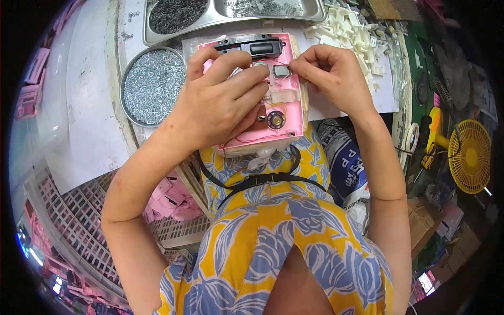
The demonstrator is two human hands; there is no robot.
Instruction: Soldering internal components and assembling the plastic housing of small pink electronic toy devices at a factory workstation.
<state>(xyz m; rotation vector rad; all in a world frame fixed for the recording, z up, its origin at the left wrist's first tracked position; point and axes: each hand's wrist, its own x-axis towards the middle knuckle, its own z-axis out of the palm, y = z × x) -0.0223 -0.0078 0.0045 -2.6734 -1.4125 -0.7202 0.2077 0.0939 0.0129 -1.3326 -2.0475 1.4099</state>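
Observation:
A pink plastic casing (295, 113) lies in front of me with its inside facing up. It holds a black slotted part (262, 48) at the far end, a small round speaker (276, 120) at the near end, and thin wires. My left hand (220, 86) is closed over the casing's left side, its curled fingertips on the parts inside; its thumb is mostly hidden. At the casing's right edge, my right hand (336, 73) pinches thumb and forefinger together beside a small grey square piece (282, 71). What lies between those fingertips is too small to make out.
A round tin (123, 97) of small silver screws stands left of the casing. Behind is a metal tray (212, 23) with dark screws. White plastic parts (349, 37) are heaped at the back right. A yellow fan (470, 156) stands at right; a plastic crate (79, 210) sits lower left.

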